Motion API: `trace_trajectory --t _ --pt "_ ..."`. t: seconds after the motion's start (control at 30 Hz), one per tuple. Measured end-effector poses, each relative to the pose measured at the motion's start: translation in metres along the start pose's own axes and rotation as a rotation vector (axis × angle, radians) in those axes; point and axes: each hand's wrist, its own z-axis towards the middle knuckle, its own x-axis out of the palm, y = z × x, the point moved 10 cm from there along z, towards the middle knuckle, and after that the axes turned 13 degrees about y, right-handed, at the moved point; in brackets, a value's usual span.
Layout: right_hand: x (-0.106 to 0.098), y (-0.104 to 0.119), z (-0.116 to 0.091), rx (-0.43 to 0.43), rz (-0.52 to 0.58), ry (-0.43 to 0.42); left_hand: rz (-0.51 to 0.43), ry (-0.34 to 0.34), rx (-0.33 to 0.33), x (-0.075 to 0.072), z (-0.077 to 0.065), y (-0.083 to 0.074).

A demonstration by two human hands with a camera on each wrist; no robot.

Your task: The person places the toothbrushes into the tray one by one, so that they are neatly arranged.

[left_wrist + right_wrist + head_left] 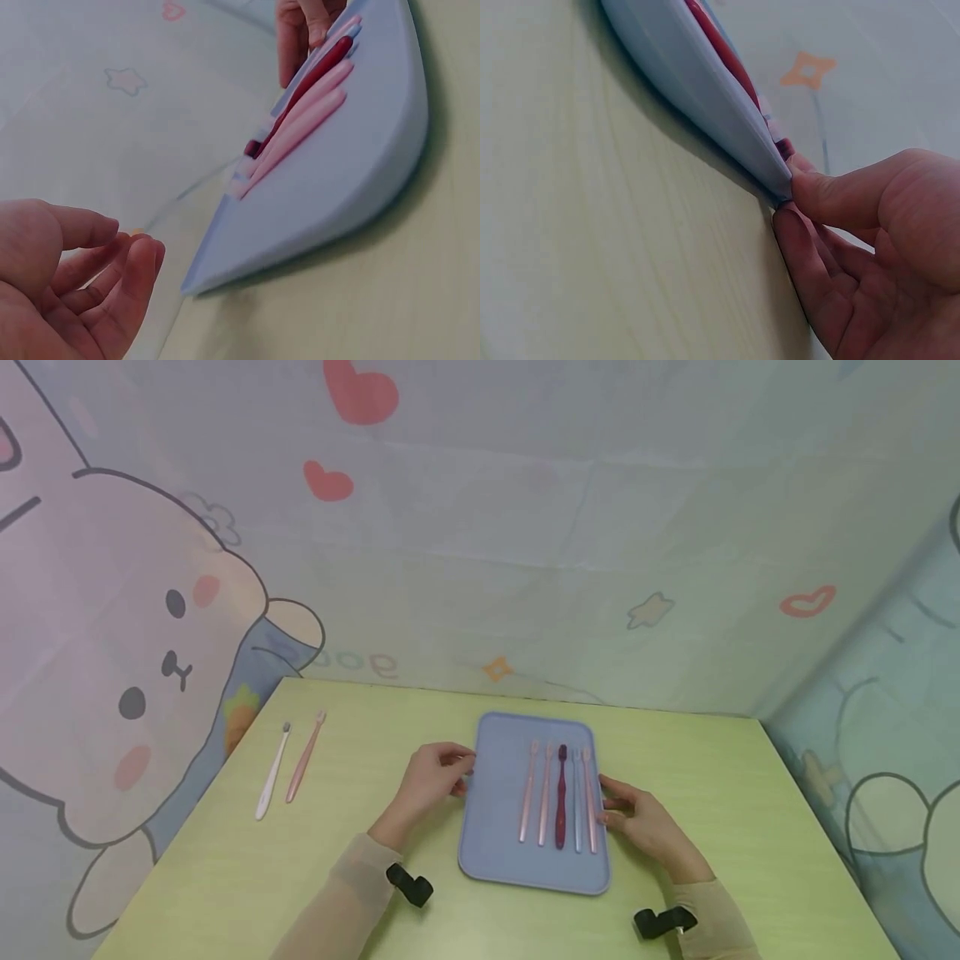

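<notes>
A pale blue tray [495, 810] lies on the table, with several toothbrushes side by side on its right half. Among them are a dark red toothbrush [561, 802], a light blue toothbrush [577, 810] and pink ones such as this pink toothbrush [527, 797]. My right hand [648, 827] pinches the tray's right rim; in the right wrist view its thumb [832, 196] is on the rim with fingers beneath. At the opposite side, my left hand [435, 777] has loosely bent fingers just off the tray's left edge, holding nothing; the left wrist view shows a gap there.
On the table's left side lie a white toothbrush [272, 772] and another pink toothbrush [305, 758], apart from the tray. The yellow-green table [375, 718] meets a printed cloth backdrop [525, 527] at its far edge. Black wrist cameras sit on both sleeves.
</notes>
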Motion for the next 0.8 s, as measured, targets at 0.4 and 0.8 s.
trace_trajectory --t 0.4,0.8 --pt "-0.001 0.000 -0.001 0.018 -0.044 0.004 -0.003 -0.106 -0.028 -0.076 -0.031 0.019" --pt "-0.001 -0.001 -0.001 0.019 -0.036 0.008 -0.069 -0.203 -0.061 -0.131 -0.066 0.037"
